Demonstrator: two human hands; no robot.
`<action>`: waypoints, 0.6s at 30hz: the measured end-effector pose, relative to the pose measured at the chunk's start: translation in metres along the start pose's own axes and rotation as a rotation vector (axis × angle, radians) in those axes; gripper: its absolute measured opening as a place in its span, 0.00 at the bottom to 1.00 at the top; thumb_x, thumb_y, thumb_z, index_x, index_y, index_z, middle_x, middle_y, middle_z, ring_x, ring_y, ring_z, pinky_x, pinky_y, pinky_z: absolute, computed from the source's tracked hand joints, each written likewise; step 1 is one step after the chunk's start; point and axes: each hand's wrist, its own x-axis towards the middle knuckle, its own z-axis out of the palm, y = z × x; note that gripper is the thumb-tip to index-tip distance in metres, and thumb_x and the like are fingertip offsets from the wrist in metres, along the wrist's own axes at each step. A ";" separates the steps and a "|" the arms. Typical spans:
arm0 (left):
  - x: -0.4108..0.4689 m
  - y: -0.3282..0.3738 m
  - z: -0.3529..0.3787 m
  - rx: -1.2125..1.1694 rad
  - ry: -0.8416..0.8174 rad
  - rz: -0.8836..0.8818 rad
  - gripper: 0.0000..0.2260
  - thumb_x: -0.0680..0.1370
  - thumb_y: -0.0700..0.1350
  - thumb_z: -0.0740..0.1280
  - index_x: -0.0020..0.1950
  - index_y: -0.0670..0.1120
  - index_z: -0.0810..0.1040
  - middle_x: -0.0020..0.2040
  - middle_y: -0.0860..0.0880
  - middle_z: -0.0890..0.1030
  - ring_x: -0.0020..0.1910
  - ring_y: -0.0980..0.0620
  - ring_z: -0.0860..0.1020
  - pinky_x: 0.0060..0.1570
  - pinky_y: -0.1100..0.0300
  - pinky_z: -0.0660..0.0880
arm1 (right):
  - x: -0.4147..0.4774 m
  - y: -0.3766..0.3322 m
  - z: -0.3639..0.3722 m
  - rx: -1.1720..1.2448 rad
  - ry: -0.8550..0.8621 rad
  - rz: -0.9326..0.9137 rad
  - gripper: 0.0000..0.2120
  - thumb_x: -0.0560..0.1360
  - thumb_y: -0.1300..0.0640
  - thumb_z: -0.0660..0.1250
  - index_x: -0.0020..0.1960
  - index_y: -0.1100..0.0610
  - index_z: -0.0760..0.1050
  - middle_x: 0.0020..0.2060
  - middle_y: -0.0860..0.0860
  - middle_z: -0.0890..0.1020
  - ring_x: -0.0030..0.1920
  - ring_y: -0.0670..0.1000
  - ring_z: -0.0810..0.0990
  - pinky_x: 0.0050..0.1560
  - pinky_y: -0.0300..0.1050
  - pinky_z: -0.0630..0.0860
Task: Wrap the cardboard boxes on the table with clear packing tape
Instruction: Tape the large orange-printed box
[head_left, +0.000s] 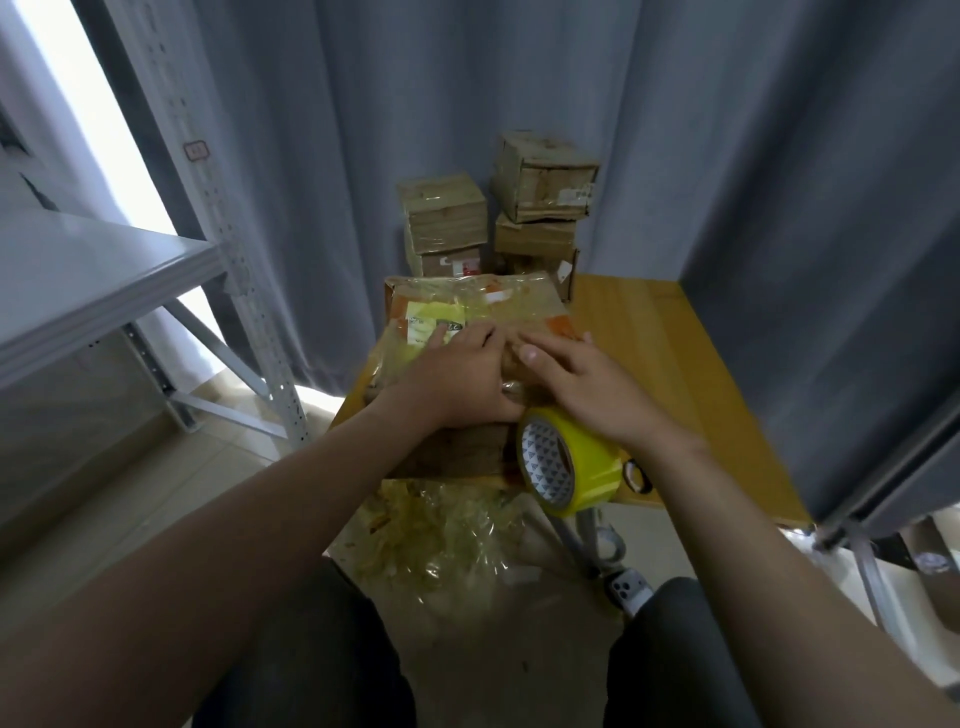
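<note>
Grey curtains (519, 78) hang behind a small wooden table (675, 364), with a metal shelf (104, 280) on the left. A large cardboard box (467, 306), glossy with tape, lies at the near edge of the table. Both hands lie on its top: the left hand (457, 379) presses down with straight fingers, and the right hand (576, 374) rests flat, grasping nothing. A yellow tape roll (569, 460) sits under the right wrist, seemingly against the box's near corner. Smaller boxes (444, 218) are stacked at the back. Crumpled plastic (441, 540) lies below.
</note>
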 end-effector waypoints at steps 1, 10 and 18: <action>-0.004 0.003 -0.003 -0.029 0.036 0.016 0.45 0.73 0.69 0.67 0.82 0.47 0.57 0.81 0.45 0.63 0.79 0.45 0.62 0.79 0.40 0.55 | -0.006 0.001 0.001 0.089 0.035 -0.006 0.22 0.86 0.46 0.59 0.79 0.48 0.68 0.75 0.47 0.73 0.77 0.46 0.67 0.80 0.46 0.47; -0.023 0.024 0.002 0.211 0.344 -0.042 0.35 0.74 0.63 0.72 0.76 0.49 0.70 0.67 0.47 0.76 0.68 0.44 0.71 0.71 0.46 0.65 | -0.043 0.017 0.009 0.303 0.456 0.343 0.11 0.77 0.49 0.73 0.58 0.45 0.77 0.54 0.51 0.77 0.51 0.47 0.77 0.54 0.47 0.74; -0.032 0.055 0.007 0.193 0.389 -0.175 0.23 0.79 0.45 0.69 0.74 0.49 0.69 0.67 0.48 0.79 0.67 0.45 0.75 0.63 0.48 0.66 | -0.069 -0.003 0.017 0.518 0.396 0.308 0.16 0.76 0.54 0.77 0.61 0.52 0.76 0.36 0.47 0.74 0.35 0.44 0.73 0.32 0.36 0.71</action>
